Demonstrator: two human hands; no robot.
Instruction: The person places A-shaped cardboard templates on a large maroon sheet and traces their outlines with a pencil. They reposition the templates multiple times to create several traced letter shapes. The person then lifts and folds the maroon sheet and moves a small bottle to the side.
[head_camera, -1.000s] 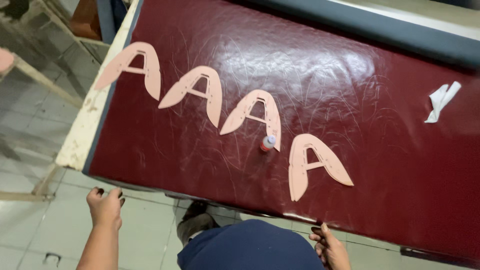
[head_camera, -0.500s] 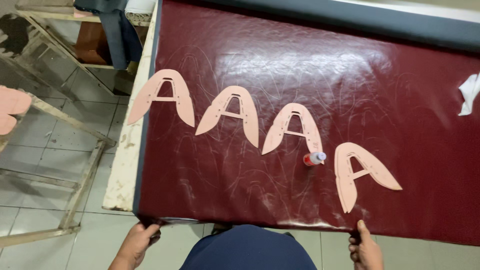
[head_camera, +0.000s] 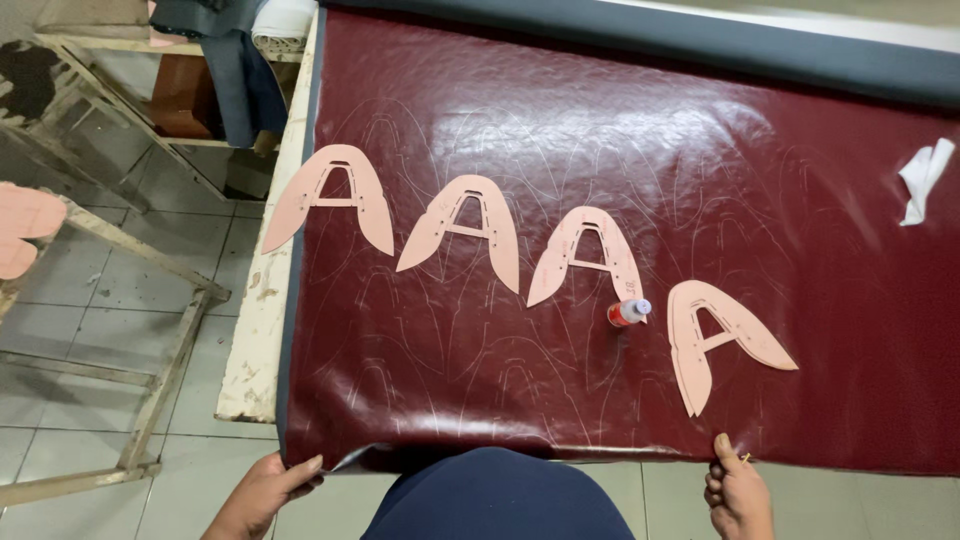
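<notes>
From the head view, the left hand (head_camera: 262, 493) and the right hand (head_camera: 738, 492) each pinch the near edge of the big dark red shiny leather sheet (head_camera: 620, 190), each grip closed on it. The sheet lies flat on the surface, its long side running left to right. Four pink A-shaped paper patterns (head_camera: 462, 232) and a small bottle with a red label (head_camera: 628, 312) rest loose on top. I think a tug could slide them or roll the bottle.

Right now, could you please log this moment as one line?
left hand: grips sheet edge | right hand: grips sheet edge | dark red sheet: on table | four pink templates: on sheet
</notes>
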